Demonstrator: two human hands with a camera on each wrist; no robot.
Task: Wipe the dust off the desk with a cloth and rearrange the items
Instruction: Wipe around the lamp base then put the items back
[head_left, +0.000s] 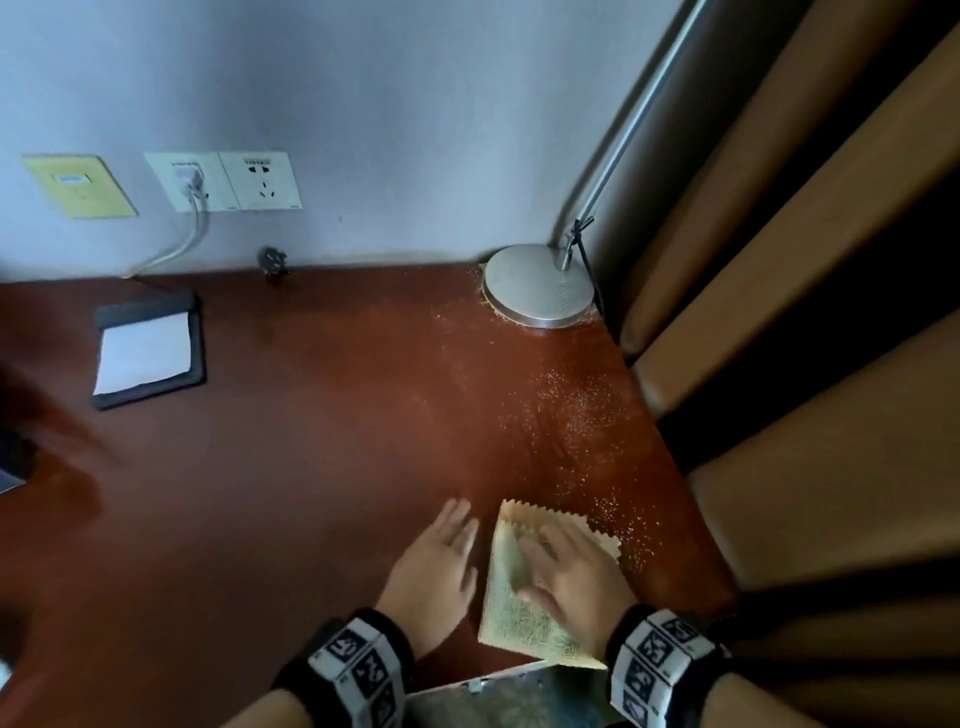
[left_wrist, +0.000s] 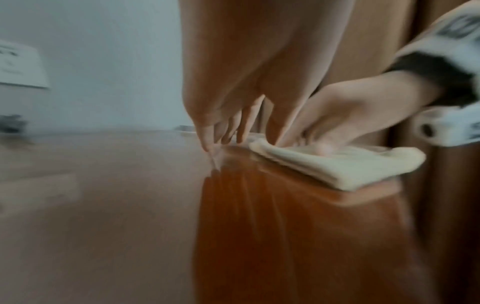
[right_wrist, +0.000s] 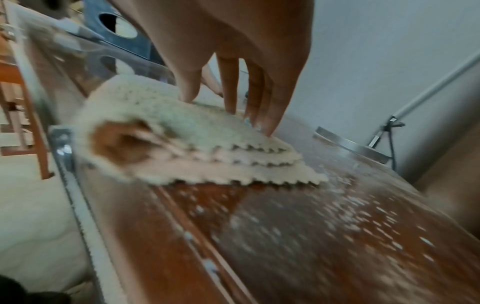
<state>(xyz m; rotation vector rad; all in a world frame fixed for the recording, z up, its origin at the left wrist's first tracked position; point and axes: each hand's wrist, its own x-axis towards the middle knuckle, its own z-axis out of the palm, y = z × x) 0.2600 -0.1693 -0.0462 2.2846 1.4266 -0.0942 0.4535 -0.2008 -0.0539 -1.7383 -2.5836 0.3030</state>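
I am pressing my right hand, fingers spread and straight, flat onto the folded cream cloth with zigzag edges, lying at the near right of the reddish-brown wooden desk. My left hand is resting open just beside it, amid scattered pale crumbs.

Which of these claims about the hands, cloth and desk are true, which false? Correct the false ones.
1. The right hand presses flat on the folded cloth. True.
2. The left hand grips the cloth. False: its straight fingers touch the desk beside the cloth.
3. Pale specks lie scattered on the desk beyond the cloth. True.
4. The lamp base stands at the desk's left end. False: it stands in the far right corner.
5. Both wall sockets are free. False: a plug sits in the left socket.
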